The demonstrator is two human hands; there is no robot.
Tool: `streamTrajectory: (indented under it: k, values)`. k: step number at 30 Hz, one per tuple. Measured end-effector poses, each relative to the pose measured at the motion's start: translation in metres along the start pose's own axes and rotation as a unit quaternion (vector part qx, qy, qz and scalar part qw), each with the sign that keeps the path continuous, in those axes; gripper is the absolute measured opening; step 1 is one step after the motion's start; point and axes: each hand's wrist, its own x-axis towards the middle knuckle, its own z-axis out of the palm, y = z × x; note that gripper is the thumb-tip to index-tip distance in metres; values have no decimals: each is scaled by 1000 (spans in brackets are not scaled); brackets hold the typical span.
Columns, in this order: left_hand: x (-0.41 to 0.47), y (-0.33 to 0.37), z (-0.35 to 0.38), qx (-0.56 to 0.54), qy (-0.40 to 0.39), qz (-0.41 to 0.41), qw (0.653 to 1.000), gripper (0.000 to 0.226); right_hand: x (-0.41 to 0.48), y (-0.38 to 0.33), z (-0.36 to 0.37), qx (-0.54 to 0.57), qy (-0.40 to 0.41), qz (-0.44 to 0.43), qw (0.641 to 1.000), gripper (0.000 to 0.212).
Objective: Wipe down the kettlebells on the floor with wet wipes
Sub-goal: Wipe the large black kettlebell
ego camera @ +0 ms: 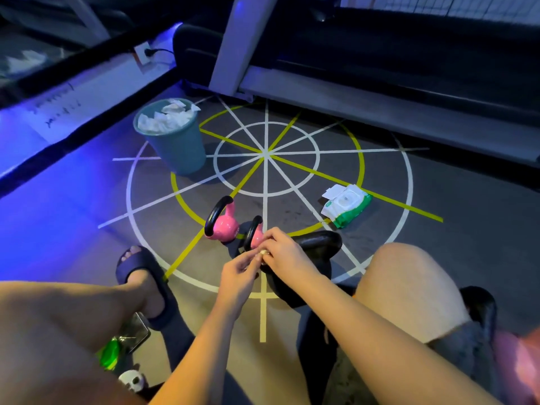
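Kettlebells: large pink kettlebell [223, 228], small pink kettlebell [257, 239], black kettlebell [317, 243], clustered.
Hands: left hand [236, 276], right hand [285, 252], fingertips meeting; grip unclear.

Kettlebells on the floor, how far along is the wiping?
Done: the teal bin is heaped with crumpled white wipes, so much wiping seems finished. In hand: the left hand and right hand meet by the black kettlebell; no wipe shows. Left: unclear whether the two pink kettlebells remain; the green-and-white wipe pack lies nearby.
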Motion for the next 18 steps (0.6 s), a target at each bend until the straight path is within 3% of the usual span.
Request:
streamTrajectory:
  k: [3,6,9,12,15,18]
  values:
    - [3,1,-1,93,10,40,995,17,-2,3,-19,-14,-61,-13,998,33]
    - [2,19,5,174,47,93,979,12,-7,7,-35,-13,-64,3,998,30]
    - [4,43,14,138,66,121,981,14,-12,14,-53,88,14,54,995,19]
    - [2,62,22,51,49,99,993,29,-21,15,-78,203,12,102,974,12]
    - [-6,80,26,-57,-5,50,997,35,-32,8,-94,275,-8,122,954,29]
    - [-10,87,26,-69,-85,18,994,35,-37,10,-99,301,-13,140,943,37]
